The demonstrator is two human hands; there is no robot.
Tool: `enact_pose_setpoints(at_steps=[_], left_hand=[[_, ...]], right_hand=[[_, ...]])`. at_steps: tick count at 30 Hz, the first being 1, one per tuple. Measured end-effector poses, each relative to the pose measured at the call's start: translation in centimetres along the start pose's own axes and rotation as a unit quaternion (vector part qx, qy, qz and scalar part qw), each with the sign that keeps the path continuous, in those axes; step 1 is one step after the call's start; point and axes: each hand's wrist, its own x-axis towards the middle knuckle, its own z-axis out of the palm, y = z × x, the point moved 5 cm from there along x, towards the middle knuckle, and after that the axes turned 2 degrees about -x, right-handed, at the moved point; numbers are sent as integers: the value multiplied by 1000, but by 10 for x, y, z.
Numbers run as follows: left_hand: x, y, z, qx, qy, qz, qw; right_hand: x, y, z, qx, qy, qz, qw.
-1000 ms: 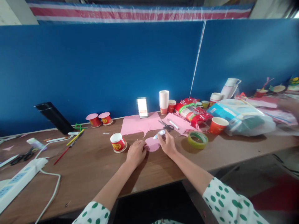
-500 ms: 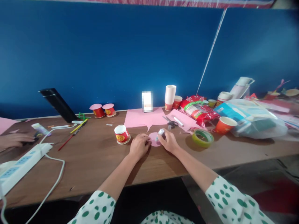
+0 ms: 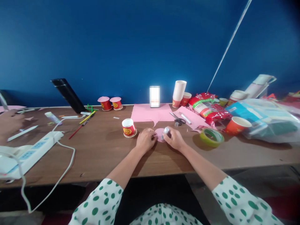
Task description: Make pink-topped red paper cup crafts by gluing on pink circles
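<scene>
A small pink paper disc (image 3: 160,134) lies on the brown table (image 3: 100,153) between my hands. My left hand (image 3: 145,140) rests curled at the disc's left edge and pins it down with its fingertips. My right hand (image 3: 174,139) is closed round a small white glue stick (image 3: 166,131), whose tip is pressed down on the disc. A red paper cup (image 3: 128,127) with a white bottom stands upside down just left of my left hand.
Pink paper sheets (image 3: 150,112), scissors (image 3: 178,119) and a green tape roll (image 3: 211,137) lie behind and to the right. Cups (image 3: 179,93), red packets and a plastic bag (image 3: 264,117) crowd the right side. A power strip (image 3: 35,150) with cable lies left, near another person's hand (image 3: 9,125).
The camera has tilted down and turned left. My right hand has turned the glue stick tip-down onto the pink disc. Another person's hand has come into view at the left.
</scene>
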Motion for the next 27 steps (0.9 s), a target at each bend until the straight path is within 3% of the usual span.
enact_pose_setpoints(at_steps=[12,27], left_hand=[[0,1,0,11,-4,9,1000],[0,-2,3,18,-15,-1,1000]], right_hand=[[-2,-6,6,-9,-27,-57,998],[0,-1,7,9,-43,-17,999]])
